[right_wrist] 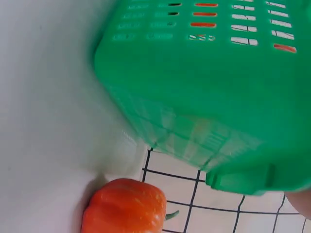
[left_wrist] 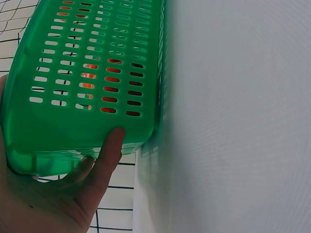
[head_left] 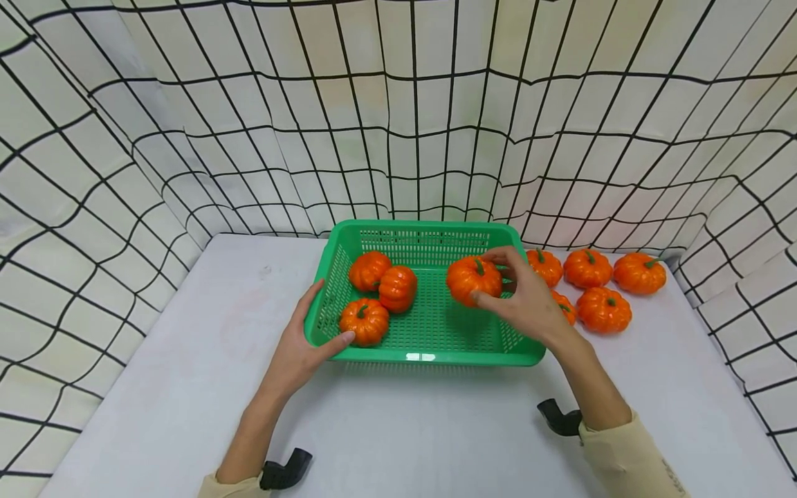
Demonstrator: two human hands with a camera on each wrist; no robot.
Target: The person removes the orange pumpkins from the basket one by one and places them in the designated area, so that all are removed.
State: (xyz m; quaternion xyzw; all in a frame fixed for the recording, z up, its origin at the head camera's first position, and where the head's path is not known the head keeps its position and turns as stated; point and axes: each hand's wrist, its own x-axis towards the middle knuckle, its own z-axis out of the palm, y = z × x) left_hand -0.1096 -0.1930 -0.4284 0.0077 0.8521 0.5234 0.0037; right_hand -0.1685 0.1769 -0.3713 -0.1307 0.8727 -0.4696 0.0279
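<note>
A green plastic basket (head_left: 429,357) with slotted walls stands on the white table. My left hand (head_left: 303,351) grips its front left corner, thumb over the rim and fingers along the outer wall; the left wrist view shows this hand (left_wrist: 73,194) against the basket (left_wrist: 63,126). Over the basket's right part, my right hand (head_left: 526,297) holds a small orange pumpkin (head_left: 467,280) with a green stem, between thumb and fingers. Three more pumpkins lie in the basket's left part, one pumpkin (head_left: 364,321) near the left thumb. The right wrist view mostly shows the basket (right_wrist: 194,82).
Several orange pumpkins, among them a front one (head_left: 604,310), lie on the table (head_left: 423,429) right of the basket; the right forearm and hand partly cover some. White walls with black netting (head_left: 411,131) enclose the table's back and sides.
</note>
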